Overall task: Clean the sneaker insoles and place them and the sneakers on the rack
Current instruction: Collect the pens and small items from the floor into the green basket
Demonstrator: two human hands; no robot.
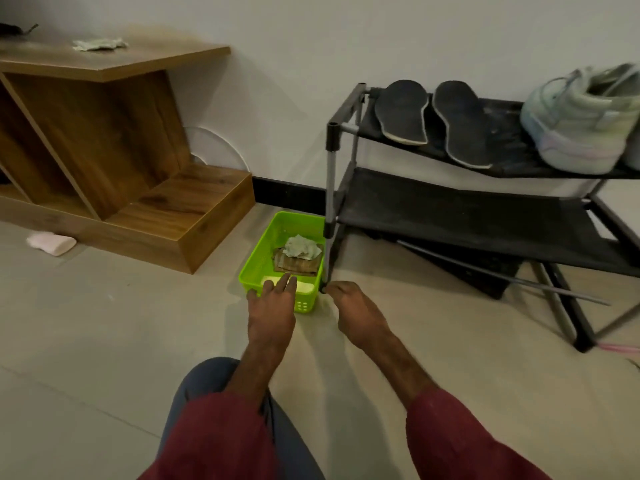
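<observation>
Two dark insoles (401,110) (460,123) lie side by side on the top shelf of the black rack (332,133). A pale sneaker (581,119) stands on the same shelf to their right. My left hand (272,310) reaches with straight fingers over the near rim of a green basket (258,258) on the floor. My right hand (356,313) hovers beside the basket with its fingers bent down at the rack's front leg (327,268); it holds nothing that I can see.
The basket holds a crumpled cloth (301,245) and a brown pad. A wooden shelf unit (114,140) stands at the left with another cloth (98,44) on top. A pink bar (52,243) lies on the floor. Loose rack rods lean under the lower shelf.
</observation>
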